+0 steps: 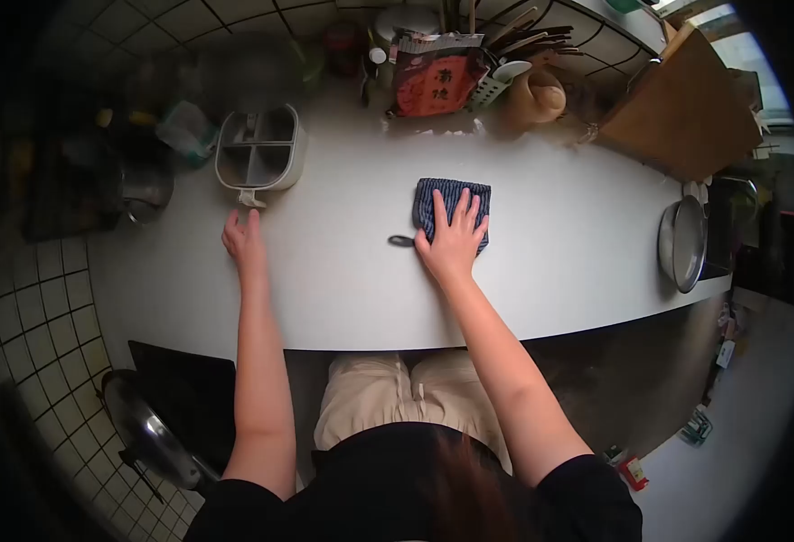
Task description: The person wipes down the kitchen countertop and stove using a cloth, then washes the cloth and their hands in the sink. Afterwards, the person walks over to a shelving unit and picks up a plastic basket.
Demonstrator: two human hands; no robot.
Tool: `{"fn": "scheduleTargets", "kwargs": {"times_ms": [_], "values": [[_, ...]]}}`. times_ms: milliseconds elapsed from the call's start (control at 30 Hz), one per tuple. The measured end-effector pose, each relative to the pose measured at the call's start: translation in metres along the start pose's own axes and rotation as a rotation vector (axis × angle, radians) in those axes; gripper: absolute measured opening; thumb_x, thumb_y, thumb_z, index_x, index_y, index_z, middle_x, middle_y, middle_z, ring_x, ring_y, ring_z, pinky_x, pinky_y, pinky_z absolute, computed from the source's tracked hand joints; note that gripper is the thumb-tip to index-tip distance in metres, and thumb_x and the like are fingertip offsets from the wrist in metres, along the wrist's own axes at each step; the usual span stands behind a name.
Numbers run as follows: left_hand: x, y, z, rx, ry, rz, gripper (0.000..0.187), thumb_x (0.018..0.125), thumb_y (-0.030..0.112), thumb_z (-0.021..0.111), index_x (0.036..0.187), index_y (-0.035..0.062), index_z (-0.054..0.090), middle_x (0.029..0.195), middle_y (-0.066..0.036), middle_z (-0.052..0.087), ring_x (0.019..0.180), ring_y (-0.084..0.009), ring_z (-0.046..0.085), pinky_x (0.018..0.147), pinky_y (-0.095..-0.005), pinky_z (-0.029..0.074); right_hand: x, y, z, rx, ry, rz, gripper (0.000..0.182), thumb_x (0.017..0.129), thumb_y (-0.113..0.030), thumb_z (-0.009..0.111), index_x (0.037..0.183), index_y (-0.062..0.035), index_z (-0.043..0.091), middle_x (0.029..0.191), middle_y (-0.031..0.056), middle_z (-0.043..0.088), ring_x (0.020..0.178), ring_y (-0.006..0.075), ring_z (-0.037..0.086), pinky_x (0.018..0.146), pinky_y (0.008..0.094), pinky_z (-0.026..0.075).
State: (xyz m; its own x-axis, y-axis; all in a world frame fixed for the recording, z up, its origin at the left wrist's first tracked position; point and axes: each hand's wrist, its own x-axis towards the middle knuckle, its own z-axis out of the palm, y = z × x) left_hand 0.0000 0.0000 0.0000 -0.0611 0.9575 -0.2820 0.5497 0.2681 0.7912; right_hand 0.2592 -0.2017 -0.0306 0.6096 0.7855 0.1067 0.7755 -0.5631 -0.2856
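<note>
White counter (352, 280) — on it a striped cloth (424, 208), a 4-section box (252, 144), a metal bowl (687, 246).

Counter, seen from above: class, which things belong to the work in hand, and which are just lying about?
Likely in the work:
striped cloth, under the right hand
white counter, beneath the cloth
perhaps the divided container, near the left hand

Apparently lying about:
red packet, at the back
metal bowl, at the right end
</note>
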Motion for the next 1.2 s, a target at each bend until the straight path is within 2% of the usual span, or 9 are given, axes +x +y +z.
{"fn": "scheduleTargets", "kwargs": {"times_ms": [67,167,267,367,567,700,933,1067,1200], "values": [[0.020,0.014,-0.014,-0.288,-0.081,-0.148,0.059,0.093,0.049,0.050,0.134,0.0078,0.043,0.134,-0.005,0.044,0.120,-0.0185,0.042,0.099,-0.0357,0.035,0.010,0.007,-0.001,-0.043,0.006,-0.009,0.073,0.072,-0.027,0.060,0.141,-0.0164,0.039,0.148,0.0172,0.032,0.137,0.0369,0.029,0.105,0.0613,0.021],[0.040,0.013,0.006,-0.469,-0.187,-0.196,0.055,0.093,0.050,0.049,0.128,0.0083,0.048,0.126,-0.006,0.051,0.114,-0.0166,0.047,0.093,-0.0358,0.039,0.037,0.056,0.001,-0.092,0.101,0.073,0.071,0.074,-0.032,0.060,0.140,-0.0179,0.041,0.148,0.0130,0.034,0.136,0.0326,0.031,0.103,0.0584,0.024],[0.049,0.023,0.016,-0.386,-0.225,-0.207,0.047,0.095,0.048,0.048,0.120,0.0095,0.053,0.114,-0.005,0.058,0.102,-0.0145,0.054,0.083,-0.0318,0.043,0.077,0.069,0.002,-0.188,0.137,0.176,0.061,0.080,-0.036,0.055,0.138,-0.0208,0.046,0.146,0.0141,0.036,0.131,0.0346,0.035,0.094,0.0497,0.030],[0.051,0.019,0.018,-0.311,-0.248,-0.169,0.040,0.097,0.046,0.046,0.111,0.0091,0.055,0.101,-0.003,0.062,0.091,-0.0116,0.057,0.075,-0.0270,0.044,0.100,0.028,0.021,-0.079,0.186,0.139,0.058,0.081,-0.039,0.055,0.135,-0.0204,0.049,0.145,0.0144,0.037,0.130,0.0351,0.035,0.094,0.0498,0.031],[0.043,0.027,0.022,-0.318,-0.217,-0.113,0.040,0.097,0.045,0.045,0.101,0.0061,0.053,0.091,-0.005,0.064,0.084,-0.0112,0.057,0.071,-0.0244,0.044,0.061,-0.082,0.034,0.181,-0.043,-0.275,0.056,0.080,-0.037,0.062,0.132,-0.0215,0.050,0.144,0.0113,0.039,0.131,0.0320,0.036,0.099,0.0485,0.031],[0.045,0.024,0.024,-0.326,-0.238,-0.131,0.038,0.098,0.043,0.043,0.105,0.0074,0.054,0.092,-0.004,0.063,0.083,-0.0109,0.058,0.070,-0.0232,0.044,0.038,-0.049,0.013,0.227,-0.129,-0.400,0.059,0.076,-0.030,0.066,0.132,-0.0232,0.051,0.143,0.0052,0.042,0.131,0.0267,0.037,0.102,0.0470,0.030],[0.036,0.029,0.048,-0.331,-0.264,-0.161,0.040,0.097,0.044,0.045,0.107,0.0065,0.054,0.097,-0.004,0.064,0.086,-0.0111,0.058,0.072,-0.0243,0.044,0.066,0.080,0.002,-0.125,0.116,0.031,0.055,0.084,-0.032,0.057,0.136,-0.0198,0.047,0.146,0.0104,0.039,0.135,0.0324,0.033,0.107,0.0563,0.022],[0.032,0.024,0.056,-0.422,-0.302,-0.165,0.050,0.097,0.050,0.042,0.118,0.0052,0.052,0.108,-0.008,0.062,0.101,-0.0146,0.056,0.082,-0.0303,0.044,0.067,0.040,0.016,-0.107,0.180,0.024,0.054,0.087,-0.036,0.055,0.136,-0.0177,0.048,0.145,0.0140,0.039,0.135,0.0360,0.032,0.107,0.0566,0.022],[0.001,0.015,0.033,-0.452,-0.246,-0.173,0.067,0.096,0.054,0.038,0.137,0.0013,0.037,0.136,-0.015,0.044,0.122,-0.0234,0.045,0.095,-0.0379,0.041,0.021,-0.061,0.027,0.075,-0.021,-0.269,0.062,0.080,-0.036,0.061,0.137,-0.0185,0.046,0.148,0.0138,0.035,0.137,0.0351,0.029,0.110,0.0543,0.020]]}}
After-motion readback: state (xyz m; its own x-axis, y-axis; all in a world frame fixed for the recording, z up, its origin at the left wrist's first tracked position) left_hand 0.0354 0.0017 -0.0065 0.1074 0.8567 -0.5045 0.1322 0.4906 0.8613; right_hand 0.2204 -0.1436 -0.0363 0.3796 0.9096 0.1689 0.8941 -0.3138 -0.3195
